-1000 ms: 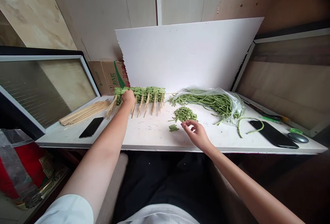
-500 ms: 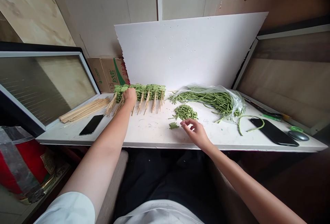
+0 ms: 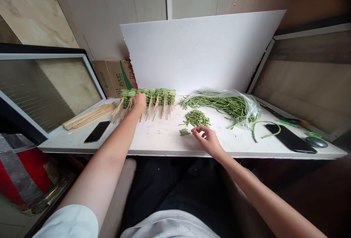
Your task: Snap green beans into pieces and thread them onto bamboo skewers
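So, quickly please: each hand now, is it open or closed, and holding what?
Left hand: closed on the skewered green beans.
Right hand: open, holding nothing visible.

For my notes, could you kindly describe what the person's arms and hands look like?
Both arms are bare, and the left hand and right hand wear no gloves; no watch shows. A loose white short sleeve covers the left upper arm.

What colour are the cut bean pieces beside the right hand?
The cut bean pieces are mid green, shown best in the head view.
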Tool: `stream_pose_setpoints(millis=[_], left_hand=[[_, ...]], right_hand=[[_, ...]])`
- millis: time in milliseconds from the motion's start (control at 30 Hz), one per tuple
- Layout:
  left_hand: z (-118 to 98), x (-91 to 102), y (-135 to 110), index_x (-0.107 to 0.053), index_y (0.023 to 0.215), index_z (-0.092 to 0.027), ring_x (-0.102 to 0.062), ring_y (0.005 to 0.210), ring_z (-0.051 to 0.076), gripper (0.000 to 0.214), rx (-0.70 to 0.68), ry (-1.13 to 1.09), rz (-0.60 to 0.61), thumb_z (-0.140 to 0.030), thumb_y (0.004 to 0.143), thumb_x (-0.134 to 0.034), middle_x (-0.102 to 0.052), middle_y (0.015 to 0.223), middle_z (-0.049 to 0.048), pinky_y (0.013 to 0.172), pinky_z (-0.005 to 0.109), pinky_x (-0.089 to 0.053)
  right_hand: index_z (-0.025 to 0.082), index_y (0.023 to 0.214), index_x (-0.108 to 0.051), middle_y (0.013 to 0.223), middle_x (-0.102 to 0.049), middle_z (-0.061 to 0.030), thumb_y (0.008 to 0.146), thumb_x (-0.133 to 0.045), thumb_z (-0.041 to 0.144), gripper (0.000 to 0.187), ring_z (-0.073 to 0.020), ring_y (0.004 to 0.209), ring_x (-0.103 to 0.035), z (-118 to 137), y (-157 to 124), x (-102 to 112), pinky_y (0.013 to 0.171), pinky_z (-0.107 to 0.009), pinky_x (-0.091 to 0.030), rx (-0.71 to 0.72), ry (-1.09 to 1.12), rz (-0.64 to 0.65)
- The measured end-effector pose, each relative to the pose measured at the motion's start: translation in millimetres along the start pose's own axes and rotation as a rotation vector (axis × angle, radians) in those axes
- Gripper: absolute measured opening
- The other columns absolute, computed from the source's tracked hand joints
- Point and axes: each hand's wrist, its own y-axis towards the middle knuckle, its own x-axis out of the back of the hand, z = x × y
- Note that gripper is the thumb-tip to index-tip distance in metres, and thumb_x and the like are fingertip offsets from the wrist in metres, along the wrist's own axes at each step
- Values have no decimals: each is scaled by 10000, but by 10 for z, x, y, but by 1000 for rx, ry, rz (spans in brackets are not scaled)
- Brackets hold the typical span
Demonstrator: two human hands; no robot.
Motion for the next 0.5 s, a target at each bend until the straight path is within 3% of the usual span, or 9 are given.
stream_pose_setpoints(millis=[233, 500], left_hand=[[-67, -78, -18, -766, 965, -124, -689, 1099, 430, 178, 5, 111, -31, -231, 885, -649, -737, 1078, 246, 909, 501, -529], [261, -57, -41, -766, 1066, -136, -684, 1101, 438, 331, 84, 35, 8, -366, 840, -692, -745, 1086, 251, 854, 479, -550]], right_hand=[[230, 959, -773, 1061, -784, -105, 971, -606, 548, 359, -291, 1038, -686, -9, -12, -6, 750, -373, -536, -9, 10, -2], [227, 962, -778, 1039, -776, -102, 965, -608, 528, 346, -280, 1010, -691, -36, -10, -28, 747, -364, -534, -30, 2, 6]])
